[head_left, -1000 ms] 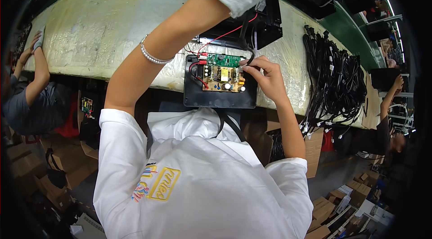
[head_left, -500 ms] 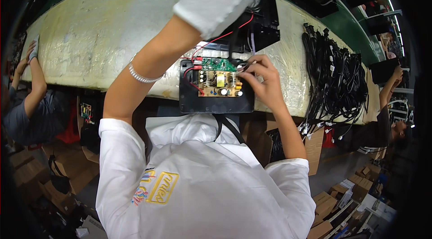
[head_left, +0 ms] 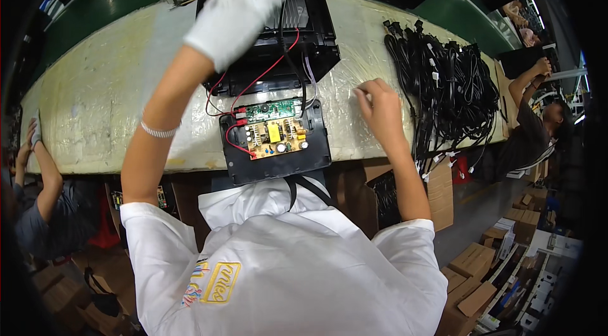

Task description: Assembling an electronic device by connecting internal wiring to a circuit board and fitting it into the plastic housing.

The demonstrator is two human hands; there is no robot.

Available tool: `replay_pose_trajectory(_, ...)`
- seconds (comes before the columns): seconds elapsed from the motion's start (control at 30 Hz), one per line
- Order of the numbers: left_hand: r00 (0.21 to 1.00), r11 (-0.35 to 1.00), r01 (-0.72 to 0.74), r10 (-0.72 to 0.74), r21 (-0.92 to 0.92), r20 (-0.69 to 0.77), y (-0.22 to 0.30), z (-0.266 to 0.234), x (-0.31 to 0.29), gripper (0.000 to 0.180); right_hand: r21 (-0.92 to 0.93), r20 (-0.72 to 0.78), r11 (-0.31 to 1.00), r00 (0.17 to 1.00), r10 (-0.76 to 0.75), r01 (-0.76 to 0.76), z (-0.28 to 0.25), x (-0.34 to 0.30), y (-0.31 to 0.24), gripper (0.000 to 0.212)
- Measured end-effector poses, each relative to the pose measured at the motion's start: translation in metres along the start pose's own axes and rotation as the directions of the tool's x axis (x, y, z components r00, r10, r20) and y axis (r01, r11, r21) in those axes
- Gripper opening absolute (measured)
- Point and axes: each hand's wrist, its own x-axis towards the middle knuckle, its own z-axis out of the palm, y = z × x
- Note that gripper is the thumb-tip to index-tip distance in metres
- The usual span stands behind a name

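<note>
Your left hand [head_left: 235,16] spreads wide over the far housing [head_left: 324,51]; your right hand [head_left: 380,111] curls right of the near board [head_left: 261,141], grip unclear. Shifting the housing could tug the red wire [head_left: 295,43] loose.

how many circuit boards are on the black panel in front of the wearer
2: a green board toward the far edge of the black panel, and a tan board nearer the wearer. Any underneath would be hidden.

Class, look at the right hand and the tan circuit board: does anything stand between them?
Nothing visible blocks the way: between the right hand and the tan circuit board lie just flat tabletop and the black panel's right margin.
</note>
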Motion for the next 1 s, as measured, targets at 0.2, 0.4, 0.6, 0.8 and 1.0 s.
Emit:
replay_pose_trajectory(0.2, 0.915, 0.790, 0.387, -0.264, -0.476, 0.306, 0.073, -0.020, -0.062, 0.013, -0.505, -0.013, 0.859, 0.994, -0.105, 0.084, 0.014, -0.007, 0.026, 0.010)
replay_pose_trajectory(0.4, 0.847, 0.955, -0.085, 0.220, -0.285, 0.485, 0.065, 0.017, -0.103, 0.012, -0.361, 0.060, 0.908, 0.977, -0.206, 0.213, 0.000, 0.008, 0.002, 0.007)
replay_pose_trajectory(0.6, 0.710, 0.838, 0.413, -0.051, -0.356, 0.703, 0.083, 0.041, -0.085, 0.022, 0.364, 0.349, 0.924, 0.937, -0.018, -0.118, 0.033, 0.017, 0.004, 0.014)
replay_pose_trajectory(0.8, 0.682, 0.913, 0.218, 0.110, -0.345, 0.723, 0.073, 0.057, -0.086, 0.019, 0.532, 0.384, 0.813, 0.923, 0.018, -0.237, 0.045, 0.019, -0.002, 0.014)
replay_pose_trajectory(1.0, 0.802, 0.906, 0.200, 0.068, -0.374, 0.593, 0.068, 0.050, -0.094, 0.016, 0.165, 0.258, 0.986, 0.966, -0.015, -0.029, 0.021, 0.009, -0.021, 0.010)
